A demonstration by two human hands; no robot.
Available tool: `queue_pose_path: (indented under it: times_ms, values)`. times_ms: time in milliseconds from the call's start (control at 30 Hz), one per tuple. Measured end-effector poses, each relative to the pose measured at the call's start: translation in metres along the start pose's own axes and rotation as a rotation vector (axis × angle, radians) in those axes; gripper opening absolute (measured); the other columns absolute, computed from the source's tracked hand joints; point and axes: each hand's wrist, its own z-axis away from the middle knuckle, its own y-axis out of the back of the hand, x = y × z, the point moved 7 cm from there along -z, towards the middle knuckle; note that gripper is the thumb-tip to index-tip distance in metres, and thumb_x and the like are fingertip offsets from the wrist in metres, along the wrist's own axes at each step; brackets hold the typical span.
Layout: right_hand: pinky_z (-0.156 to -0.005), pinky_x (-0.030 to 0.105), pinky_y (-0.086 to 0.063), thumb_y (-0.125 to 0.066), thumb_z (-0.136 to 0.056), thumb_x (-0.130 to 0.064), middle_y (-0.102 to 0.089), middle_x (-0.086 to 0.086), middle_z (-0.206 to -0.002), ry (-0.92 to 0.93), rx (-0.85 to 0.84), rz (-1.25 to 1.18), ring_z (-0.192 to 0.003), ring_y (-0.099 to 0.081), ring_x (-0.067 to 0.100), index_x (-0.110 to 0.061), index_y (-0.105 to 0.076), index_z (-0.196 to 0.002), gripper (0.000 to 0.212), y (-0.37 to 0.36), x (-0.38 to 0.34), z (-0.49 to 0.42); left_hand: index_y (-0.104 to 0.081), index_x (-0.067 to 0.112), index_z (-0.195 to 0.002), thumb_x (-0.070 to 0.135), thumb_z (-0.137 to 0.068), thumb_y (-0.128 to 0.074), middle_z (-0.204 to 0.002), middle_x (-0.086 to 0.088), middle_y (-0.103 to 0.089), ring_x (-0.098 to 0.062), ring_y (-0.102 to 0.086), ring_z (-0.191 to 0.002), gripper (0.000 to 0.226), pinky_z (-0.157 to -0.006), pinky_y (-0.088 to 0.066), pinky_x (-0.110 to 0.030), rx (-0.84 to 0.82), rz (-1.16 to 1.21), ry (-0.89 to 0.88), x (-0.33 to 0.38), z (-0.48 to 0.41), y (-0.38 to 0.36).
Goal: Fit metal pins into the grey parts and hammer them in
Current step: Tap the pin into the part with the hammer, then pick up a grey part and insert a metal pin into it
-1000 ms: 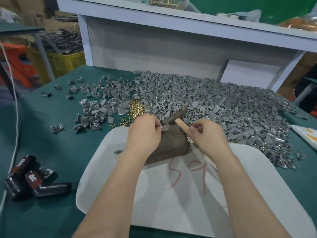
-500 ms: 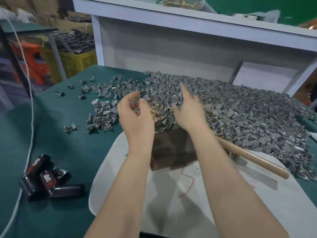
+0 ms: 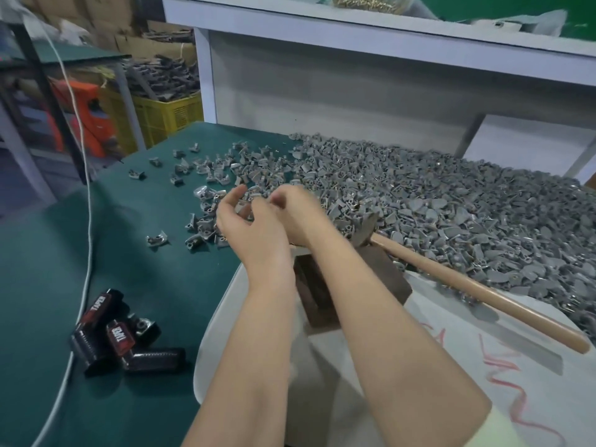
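Hammer (image 3: 477, 291) right of hands (image 3: 274, 217), grey parts (image 3: 451, 204) beyond

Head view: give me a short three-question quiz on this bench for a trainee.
1. True or false: the right hand grips the hammer.
2. The large heap of grey parts lies on which part of the table? A) its left half B) its right half C) the shelf above it
3. Fill in: the hammer's head lies at the brown ____.
Key: 1 false; the hammer lies loose, with its handle over the white board. 2 B. 3 block.
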Motion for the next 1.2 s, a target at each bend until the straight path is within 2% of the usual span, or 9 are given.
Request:
queue_pose_path:
  times_ms: [67, 167, 367, 667, 733, 800, 933, 1067, 1200]
  values:
    - [-0.078, 0.030, -0.046, -0.055, -0.092, -0.014, -0.062, 0.003, -0.096, 0.006, 0.112, -0.175, -0.089, -0.059, 0.019, -0.014, -0.055, -0.101, 0.009, 0.032, 0.007, 0.012, -0.053, 0.024, -0.110, 0.008, -0.094, -0.046, -0.123, 0.001, -0.052, 0.002, -0.051, -0.087, 0.024, -0.065, -0.038, -0.006, -0.083, -0.027, 0.031, -0.002, 0.002, -0.006]
    - [-0.079, 0.035, -0.054, -0.061, -0.088, -0.005, -0.063, 0.005, -0.097, -0.002, 0.122, -0.396, -0.081, -0.063, 0.017, -0.015, -0.050, -0.104, 0.022, 0.059, 0.015, 0.037, -0.056, 0.025, -0.106, 0.014, -0.096, -0.047, -0.110, 0.002, -0.061, -0.009, -0.058, -0.098, 0.017, -0.076, -0.040, -0.016, -0.235, -0.110, 0.064, -0.006, 0.008, -0.018]
    - [-0.079, 0.033, -0.053, -0.065, -0.084, -0.003, -0.065, 0.006, -0.093, 0.120, 0.159, -0.286, -0.083, -0.063, 0.022, -0.022, -0.057, -0.082, 0.021, 0.083, 0.010, 0.070, -0.063, 0.023, -0.073, 0.033, -0.093, -0.057, -0.064, 0.007, -0.064, 0.002, -0.056, -0.053, 0.023, -0.065, -0.048, -0.023, -0.434, -0.262, -0.009, -0.007, 0.019, -0.033]
    - [-0.082, 0.030, -0.056, -0.051, -0.087, 0.007, -0.065, -0.001, -0.103, 0.032, 0.257, -0.452, -0.090, -0.066, 0.011, -0.022, -0.058, -0.096, 0.032, 0.089, 0.028, 0.071, -0.060, 0.020, -0.084, 0.009, -0.093, -0.057, -0.081, 0.003, -0.069, -0.006, -0.067, -0.075, 0.014, -0.075, -0.053, -0.021, -0.428, -0.171, -0.055, 0.000, 0.022, -0.034]
    - [-0.086, 0.030, -0.052, -0.056, -0.088, -0.001, -0.066, -0.003, -0.104, -0.016, 0.285, -0.237, -0.090, -0.064, 0.010, -0.021, -0.063, -0.096, 0.023, 0.086, 0.032, 0.062, -0.059, 0.020, -0.087, 0.010, -0.092, -0.059, -0.087, 0.001, -0.068, -0.011, -0.066, -0.083, 0.011, -0.080, -0.052, -0.023, -0.320, -0.105, -0.073, 0.004, 0.016, -0.027]
    - [-0.088, 0.026, -0.047, -0.059, -0.088, -0.009, -0.069, -0.002, -0.104, -0.042, 0.177, 0.071, -0.093, -0.061, 0.012, -0.019, -0.070, -0.097, 0.017, 0.069, 0.031, 0.048, -0.057, 0.020, -0.085, 0.010, -0.089, -0.063, -0.087, 0.001, -0.066, -0.011, -0.064, -0.083, 0.013, -0.080, -0.052, -0.024, -0.213, -0.033, -0.074, 0.006, 0.011, -0.018]
    - [-0.088, 0.035, -0.051, -0.058, -0.086, -0.009, -0.066, 0.010, -0.110, -0.144, -0.044, 0.429, -0.098, -0.062, 0.027, -0.010, -0.067, -0.107, 0.023, 0.029, 0.034, 0.019, -0.055, 0.021, -0.083, 0.011, -0.089, -0.063, -0.081, 0.003, -0.062, -0.008, -0.060, -0.076, 0.014, -0.072, -0.049, -0.020, -0.107, 0.079, -0.043, 0.006, 0.006, -0.007]
    - [-0.074, 0.033, -0.043, -0.053, -0.084, -0.001, -0.057, 0.014, -0.109, -0.231, -0.180, 0.593, -0.098, -0.057, 0.032, 0.000, -0.058, -0.114, 0.031, 0.010, 0.033, 0.009, -0.055, 0.018, -0.084, 0.012, -0.091, -0.061, -0.080, 0.002, -0.064, -0.004, -0.062, -0.071, 0.011, -0.072, -0.050, -0.018, -0.084, 0.128, -0.026, 0.004, 0.007, -0.006]
    - [-0.071, 0.033, -0.042, -0.049, -0.085, -0.001, -0.060, 0.015, -0.110, -0.210, -0.159, 0.584, -0.088, -0.054, 0.031, -0.001, -0.060, -0.106, 0.023, 0.004, 0.028, 0.007, -0.055, 0.016, -0.084, 0.010, -0.091, -0.060, -0.077, 0.003, -0.065, 0.000, -0.064, -0.067, 0.011, -0.075, -0.053, -0.020, -0.093, 0.146, -0.013, 0.004, 0.008, -0.008]
